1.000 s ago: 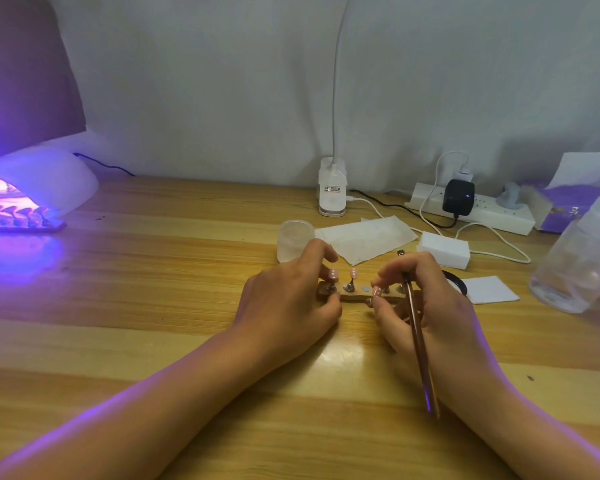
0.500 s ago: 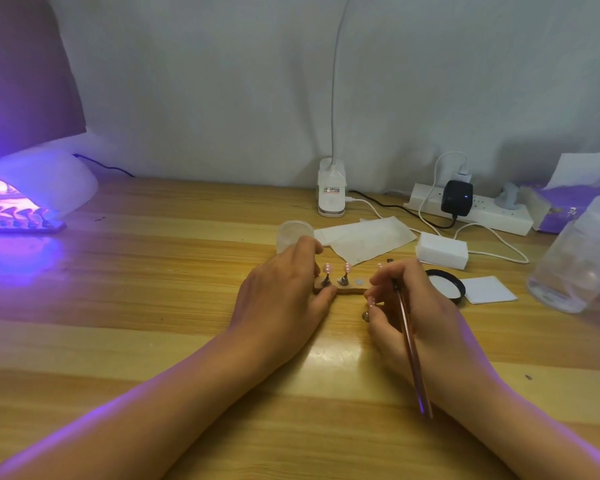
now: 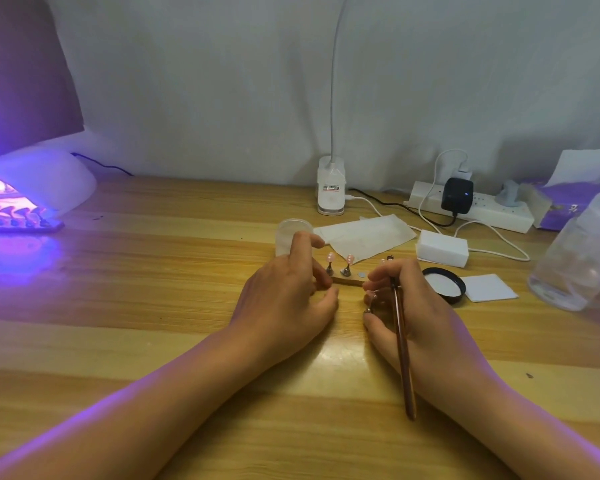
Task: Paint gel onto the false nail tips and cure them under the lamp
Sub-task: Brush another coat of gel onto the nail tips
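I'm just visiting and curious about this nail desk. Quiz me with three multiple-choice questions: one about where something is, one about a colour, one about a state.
1. Where is the curing lamp?
A. far left of the desk
B. beside the power strip
C. under the right hand

2. What colour are the nail tips standing on the wooden holder?
A. green
B. pink
C. black

3. What state is the curing lamp in?
A. lit
D. dark
C. unplugged and boxed

Answers:
1 A: it sits at the desk's left edge, far from the power strip.
2 B: the tips on the pegs look pale pink.
3 A: violet light spills from it onto the desk.
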A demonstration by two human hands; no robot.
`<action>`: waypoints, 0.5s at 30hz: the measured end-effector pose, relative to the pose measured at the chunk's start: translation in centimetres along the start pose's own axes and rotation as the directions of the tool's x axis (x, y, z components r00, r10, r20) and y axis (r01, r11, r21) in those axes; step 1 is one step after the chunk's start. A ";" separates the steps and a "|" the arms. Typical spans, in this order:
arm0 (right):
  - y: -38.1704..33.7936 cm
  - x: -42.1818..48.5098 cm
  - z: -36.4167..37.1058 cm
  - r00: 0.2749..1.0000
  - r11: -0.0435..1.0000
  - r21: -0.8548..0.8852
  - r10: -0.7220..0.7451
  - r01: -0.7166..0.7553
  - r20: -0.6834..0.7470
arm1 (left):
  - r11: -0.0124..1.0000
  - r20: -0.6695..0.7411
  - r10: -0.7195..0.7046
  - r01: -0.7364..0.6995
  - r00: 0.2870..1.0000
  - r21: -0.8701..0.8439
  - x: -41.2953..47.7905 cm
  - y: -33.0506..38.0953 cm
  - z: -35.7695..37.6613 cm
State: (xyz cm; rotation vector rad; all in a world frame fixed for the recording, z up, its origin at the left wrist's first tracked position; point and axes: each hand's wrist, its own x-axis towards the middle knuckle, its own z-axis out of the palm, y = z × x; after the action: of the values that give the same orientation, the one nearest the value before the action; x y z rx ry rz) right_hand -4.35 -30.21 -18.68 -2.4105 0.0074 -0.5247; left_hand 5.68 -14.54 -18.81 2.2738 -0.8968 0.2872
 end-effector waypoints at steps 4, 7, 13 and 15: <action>0.0 0.1 0.1 1.000 1.000 -0.008 -0.001 0.001 -0.006 | 1.000 0.035 0.026 -0.026 0.999 -0.015 -0.1 -0.1 0.1; 0.1 0.1 0.1 1.000 1.000 -0.016 -0.002 0.002 -0.026 | 0.998 0.074 0.044 -0.041 0.996 -0.038 -0.1 -0.1 0.1; 0.3 0.1 0.1 0.999 1.000 -0.007 -0.007 0.007 -0.044 | 0.985 0.085 0.170 -0.167 0.982 -0.044 -0.2 0.1 -0.2; 0.3 0.1 0.1 0.999 1.000 0.000 -0.006 0.006 -0.043 | 0.979 0.093 0.202 -0.200 0.975 -0.034 -0.3 0.2 -0.3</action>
State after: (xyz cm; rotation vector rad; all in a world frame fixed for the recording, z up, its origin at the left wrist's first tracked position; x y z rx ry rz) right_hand -4.18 -30.35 -18.88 -2.3992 0.0185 -0.5789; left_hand 5.32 -14.35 -18.59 2.1918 -1.1776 0.2559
